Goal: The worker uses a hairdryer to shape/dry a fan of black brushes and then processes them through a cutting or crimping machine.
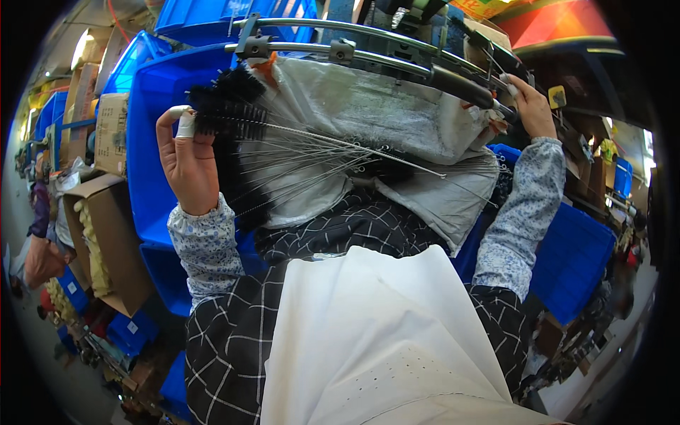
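My left hand [193, 166], white tape on a digit, is closed at the bristle end of a black wire brush [244, 120]. The brush's twisted wire stem slants down to the right across my lap. Beneath it, several more wire brushes [297, 166] lie fanned out on a grey cloth [368, 95], their bristles bunched below my left hand and looped ends to the right. At the right end of a metal rod assembly [368, 57], my right hand [535, 106] has its fingers pinched together, one wrapped in white tape. What sits between those fingertips is too small to make out.
Blue plastic bins [152, 149] stand at my left, and another blue bin [574, 262] is on the right. An open cardboard box [110, 241] holds pale yellow items. Farther left, a person's arm [46, 258] shows. Dark machinery [418, 21] rises behind the rods.
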`<state>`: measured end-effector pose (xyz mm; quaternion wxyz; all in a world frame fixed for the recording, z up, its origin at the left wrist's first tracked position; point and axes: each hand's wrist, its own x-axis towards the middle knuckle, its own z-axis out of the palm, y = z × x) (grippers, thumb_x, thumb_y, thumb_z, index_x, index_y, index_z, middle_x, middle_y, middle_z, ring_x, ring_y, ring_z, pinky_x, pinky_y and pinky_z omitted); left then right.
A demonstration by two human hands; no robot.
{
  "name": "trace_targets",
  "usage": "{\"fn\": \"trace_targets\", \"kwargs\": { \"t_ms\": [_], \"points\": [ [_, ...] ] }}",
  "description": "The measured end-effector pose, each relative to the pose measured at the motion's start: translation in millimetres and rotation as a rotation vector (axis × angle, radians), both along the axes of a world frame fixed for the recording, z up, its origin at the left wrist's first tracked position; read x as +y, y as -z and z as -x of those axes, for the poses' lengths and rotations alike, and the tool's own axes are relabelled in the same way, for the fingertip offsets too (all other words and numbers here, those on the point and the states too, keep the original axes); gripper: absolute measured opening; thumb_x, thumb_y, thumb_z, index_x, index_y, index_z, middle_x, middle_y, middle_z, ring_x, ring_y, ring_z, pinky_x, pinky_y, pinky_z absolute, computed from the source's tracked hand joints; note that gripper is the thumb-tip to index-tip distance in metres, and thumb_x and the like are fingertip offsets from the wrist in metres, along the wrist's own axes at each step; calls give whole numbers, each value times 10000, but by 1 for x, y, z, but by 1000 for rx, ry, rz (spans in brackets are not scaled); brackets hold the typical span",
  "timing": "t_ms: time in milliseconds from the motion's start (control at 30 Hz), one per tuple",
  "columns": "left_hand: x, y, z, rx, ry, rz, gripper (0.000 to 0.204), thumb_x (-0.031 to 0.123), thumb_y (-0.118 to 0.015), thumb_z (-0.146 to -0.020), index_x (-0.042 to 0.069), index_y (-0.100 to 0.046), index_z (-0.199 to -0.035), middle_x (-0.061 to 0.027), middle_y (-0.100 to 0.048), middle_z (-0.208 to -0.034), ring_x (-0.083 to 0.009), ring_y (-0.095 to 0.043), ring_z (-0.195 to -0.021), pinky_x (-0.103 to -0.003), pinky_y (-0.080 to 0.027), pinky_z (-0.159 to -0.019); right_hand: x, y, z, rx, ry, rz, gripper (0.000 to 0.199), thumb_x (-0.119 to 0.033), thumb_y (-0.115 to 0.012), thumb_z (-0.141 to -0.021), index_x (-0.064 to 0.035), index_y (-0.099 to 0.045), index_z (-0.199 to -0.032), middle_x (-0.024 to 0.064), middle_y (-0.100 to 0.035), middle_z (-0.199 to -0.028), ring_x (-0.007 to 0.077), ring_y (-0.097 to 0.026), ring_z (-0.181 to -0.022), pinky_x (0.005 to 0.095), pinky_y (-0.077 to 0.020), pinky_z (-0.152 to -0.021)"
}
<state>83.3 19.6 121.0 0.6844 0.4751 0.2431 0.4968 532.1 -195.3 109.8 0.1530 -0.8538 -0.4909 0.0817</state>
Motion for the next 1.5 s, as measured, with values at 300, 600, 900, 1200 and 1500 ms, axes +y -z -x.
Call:
{"fn": "trace_targets", "kwargs": {
  "t_ms": [300, 600, 900, 1200, 1500],
  "points": [
    [-3, 3, -21, -48, 102, 16, 228, 77, -420, -846, 50, -408, -1073, -65, -508, -977, -125, -521, -860, -237, -451, -715, -6, 23, -85, -237, 134, 104, 257, -246, -404, -838, -211, -507, -1071, 72, -565, -927, 212, -531, -863, 315, -418, -760],
    [-28, 5, -51, 79, 210, 147, 150, 68, -411, -844, 29, -436, -987, -58, -508, -925, -111, -534, -803, -237, -465, -696, -16, -52, 73, 696, -312, 385, 352, -218, -459, -834, -37, -440, -1136, 123, -540, -991, 197, -512, -919, 284, -396, -810],
    [-52, 17, -49, 430, 314, -242, 186, 139, -384, -871, 17, -378, -1012, -81, -529, -884, -125, -531, -703, -246, -426, -669, 47, -20, 169, 629, -359, -111, 255, -235, -417, -845, -56, -513, -999, 140, -576, -816, 283, -550, -745, 343, -435, -679],
    [79, 97, 71, 1183, 64, -246, 285, 197, -465, -839, -6, -448, -1038, -88, -534, -885, -165, -504, -806, -264, -391, -751, 82, 46, 48, -364, 312, -61, 236, -271, -467, -794, -219, -576, -996, 20, -606, -843, 185, -490, -845, 344, -362, -755],
    [75, 88, 59, 1071, -8, -193, 207, 165, -488, -829, 13, -516, -967, -13, -525, -859, -84, -471, -786, -201, -376, -712, 88, 52, 40, -329, 304, -124, 236, -262, -476, -788, -231, -581, -997, 32, -607, -833, 188, -491, -806, 336, -356, -759]
  ]
}}
